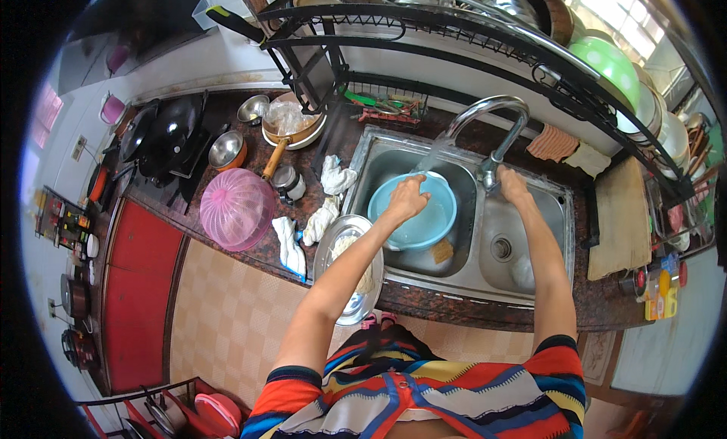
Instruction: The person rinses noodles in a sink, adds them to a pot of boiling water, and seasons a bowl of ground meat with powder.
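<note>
A chrome faucet (493,107) arches over the double-bowl stainless steel sink (479,212). Water (433,155) runs from its spout into a light blue plastic basin (437,226) in the left bowl. Over the basin's upper part is my left hand (409,199), fingers apart and holding nothing. I cannot tell whether it touches the water. My right hand (513,184) grips the handle at the faucet's base, and the fingers partly hide it. A brown scrub pad (442,250) lies below the basin. Under my left forearm, an oval metal tray (328,247) holds pale, shredded-looking food (345,245).
Left of the sink are white cloths (338,175), a pink mesh cover (235,209), a wooden-handled pan (278,158) and a metal bowl (227,149). A black dish rack (454,53) spans above. A cutting board (619,223) leans at right. A black wok (170,135) sits far left.
</note>
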The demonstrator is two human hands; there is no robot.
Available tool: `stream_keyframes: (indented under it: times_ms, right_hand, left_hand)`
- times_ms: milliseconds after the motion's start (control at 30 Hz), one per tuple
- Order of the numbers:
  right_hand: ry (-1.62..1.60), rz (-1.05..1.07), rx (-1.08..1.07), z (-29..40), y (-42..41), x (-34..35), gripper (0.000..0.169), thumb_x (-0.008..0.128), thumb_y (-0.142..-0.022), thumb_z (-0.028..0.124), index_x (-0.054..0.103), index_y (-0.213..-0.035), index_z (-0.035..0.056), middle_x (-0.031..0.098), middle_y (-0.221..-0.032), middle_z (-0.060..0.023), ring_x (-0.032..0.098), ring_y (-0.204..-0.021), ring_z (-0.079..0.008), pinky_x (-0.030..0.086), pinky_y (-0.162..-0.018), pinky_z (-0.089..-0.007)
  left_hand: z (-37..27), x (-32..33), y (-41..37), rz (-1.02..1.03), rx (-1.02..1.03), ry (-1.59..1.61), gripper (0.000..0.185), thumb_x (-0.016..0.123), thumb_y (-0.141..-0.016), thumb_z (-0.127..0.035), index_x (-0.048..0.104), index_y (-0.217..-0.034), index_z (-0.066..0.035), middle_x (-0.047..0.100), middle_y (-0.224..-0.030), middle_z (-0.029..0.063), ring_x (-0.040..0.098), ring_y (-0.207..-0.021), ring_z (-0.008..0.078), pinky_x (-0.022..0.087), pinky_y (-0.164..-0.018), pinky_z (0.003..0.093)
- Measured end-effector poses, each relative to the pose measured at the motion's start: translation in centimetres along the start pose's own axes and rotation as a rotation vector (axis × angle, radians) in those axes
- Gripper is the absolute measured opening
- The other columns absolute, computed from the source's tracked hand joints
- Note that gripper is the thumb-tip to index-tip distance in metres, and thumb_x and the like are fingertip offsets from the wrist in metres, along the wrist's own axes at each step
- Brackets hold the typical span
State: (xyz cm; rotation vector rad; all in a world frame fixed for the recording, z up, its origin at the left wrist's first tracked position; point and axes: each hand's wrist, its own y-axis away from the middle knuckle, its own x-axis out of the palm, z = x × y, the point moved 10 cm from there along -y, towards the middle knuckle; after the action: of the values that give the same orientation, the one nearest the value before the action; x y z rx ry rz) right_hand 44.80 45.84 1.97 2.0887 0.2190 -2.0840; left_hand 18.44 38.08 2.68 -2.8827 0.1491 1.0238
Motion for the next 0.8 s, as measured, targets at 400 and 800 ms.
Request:
stream_keyframes:
  times_ms: [400,800]
  right_hand:
    - [-0.419,-0.506,-0.316,14.9,7.3,-11.8,0.032,0.062,-0.07,0.005,0.05,-0.099,0.0005,0.05,-0.097,-0.0173,0.05,-0.093,-0.0354,0.043,-0.077,-0.0404]
    - [-0.348,-0.952,-0.596,18.5,13.2,-33.2,0.009,0.059,-0.072,0.003,0.059,-0.08,0.0015,0.057,-0.079,-0.0108,0.056,-0.074,-0.0285,0.046,-0.067,-0.0364]
  left_hand:
    - [-8.0,-4.2,1.6,-0.127,0.294,0.329,0.037,0.053,-0.075,-0.007,0.05,-0.111,0.0,0.051,-0.113,0.0221,0.049,-0.105,0.0364,0.038,-0.089,0.041]
    - [-15.1,-15.1,4.7,-0.249,0.551,-0.006,0.022,0.053,-0.075,0.005,0.06,-0.095,-0.001,0.064,-0.084,0.0131,0.062,-0.073,0.0178,0.05,-0.063,0.0289]
